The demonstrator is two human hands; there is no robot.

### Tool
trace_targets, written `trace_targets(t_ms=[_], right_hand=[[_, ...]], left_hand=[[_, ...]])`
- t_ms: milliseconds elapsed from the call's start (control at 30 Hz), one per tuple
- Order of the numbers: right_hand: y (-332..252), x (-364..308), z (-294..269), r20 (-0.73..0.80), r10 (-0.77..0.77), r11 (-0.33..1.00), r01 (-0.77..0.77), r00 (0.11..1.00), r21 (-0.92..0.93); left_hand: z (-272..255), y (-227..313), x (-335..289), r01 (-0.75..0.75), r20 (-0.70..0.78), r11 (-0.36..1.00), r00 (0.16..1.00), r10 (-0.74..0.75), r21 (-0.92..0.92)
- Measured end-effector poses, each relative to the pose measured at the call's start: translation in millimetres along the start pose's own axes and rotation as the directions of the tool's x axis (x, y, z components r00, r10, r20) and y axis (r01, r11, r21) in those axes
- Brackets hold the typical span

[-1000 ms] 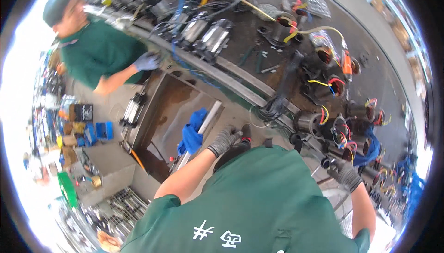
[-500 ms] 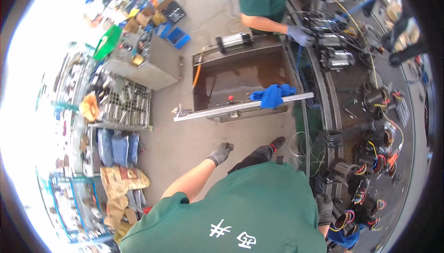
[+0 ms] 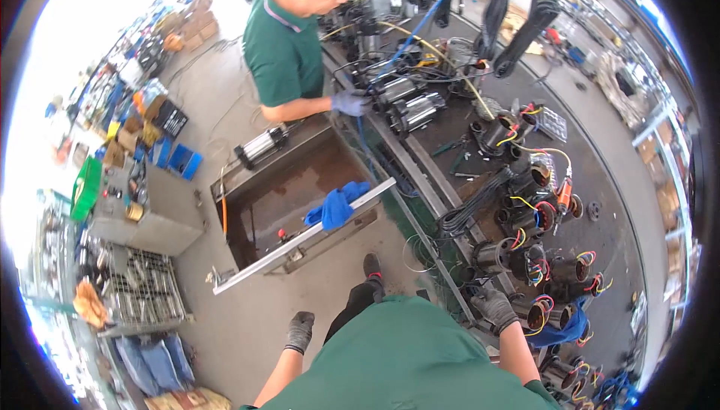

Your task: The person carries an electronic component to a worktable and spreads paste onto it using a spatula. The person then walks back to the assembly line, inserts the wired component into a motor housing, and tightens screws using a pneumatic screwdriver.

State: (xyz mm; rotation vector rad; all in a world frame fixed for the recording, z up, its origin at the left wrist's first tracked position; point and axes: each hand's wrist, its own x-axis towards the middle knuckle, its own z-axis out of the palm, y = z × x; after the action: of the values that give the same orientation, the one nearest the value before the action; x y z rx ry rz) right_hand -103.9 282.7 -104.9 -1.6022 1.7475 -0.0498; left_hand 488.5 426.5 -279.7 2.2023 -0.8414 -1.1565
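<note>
My left hand [image 3: 300,331], in a dark grey glove, hangs low over the floor on the left of my body. Its fingers look loosely curled, and nothing shows in them. At the edge of the workbench [image 3: 592,237] on the right is my right hand [image 3: 496,311], gloved alike, its fingers apart. It is nearest to several dark motor housings [image 3: 493,257] with coloured wires coming out. Whether its fingertips touch one, I cannot tell. A blue cloth [image 3: 568,326] lies among the housings just right of that hand.
Ahead stands a brown-stained metal tank [image 3: 292,185], a metal bar [image 3: 255,269] with a blue rag [image 3: 336,205] across its near side. Beyond, a co-worker's gloved hand [image 3: 350,103] is by silver motors [image 3: 416,112]. An orange-handled tool [image 3: 565,191] lies on the bench. Metal cabinet [image 3: 161,207] at left.
My view has turned right, bringing more of the bench in and shifting the tank left. My right hand has come forward to the bench edge. The co-worker's head now shows.
</note>
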Motion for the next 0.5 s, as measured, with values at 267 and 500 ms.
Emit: trace_targets(t_ms=[267, 500], right_hand=[[19, -18, 8, -0.115, 0.230, 0.969, -0.217, 0.966, 0.118], [15, -35, -9, -0.241, 0.554, 0.733, -0.330, 0.797, 0.595]], left_hand=[[47, 344, 17, -0.575, 0.281, 0.812, 0.767, 0.577, -0.098], [111, 504, 77, -0.758, 0.517, 0.593, 0.405, 0.754, -0.271]])
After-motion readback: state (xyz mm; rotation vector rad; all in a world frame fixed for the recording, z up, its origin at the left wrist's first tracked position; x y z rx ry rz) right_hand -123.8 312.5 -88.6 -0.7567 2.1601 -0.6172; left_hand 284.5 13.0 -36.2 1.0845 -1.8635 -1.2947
